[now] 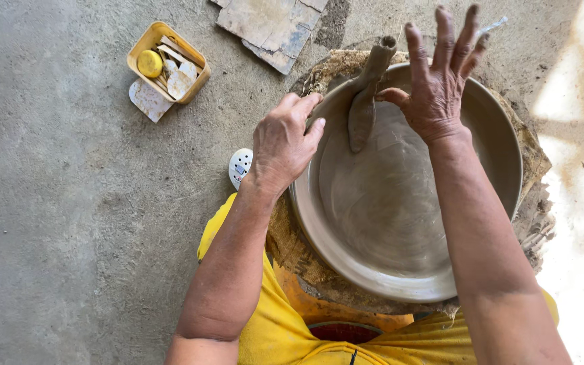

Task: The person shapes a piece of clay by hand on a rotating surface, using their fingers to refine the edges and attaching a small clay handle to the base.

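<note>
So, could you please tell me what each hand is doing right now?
Left hand: curled over the clay bowl rim.
Right hand: open, thumb touching the clay coil.

Count, head view:
- Hands: 2, left hand (282,143) and right hand (436,82), both bare.
- Wide clay bowl (346,236): 1.
- Clay roll (368,88) lying over the bowl's far rim: 1.
- Yellow tray (144,42) on the floor: 1, holding 1 yellow round sponge (149,63) and several flat pale scrapers; exact number not clear.
- Broken slab (272,27): 1.
- White perforated item (240,165) by the left wrist: 1.
</note>
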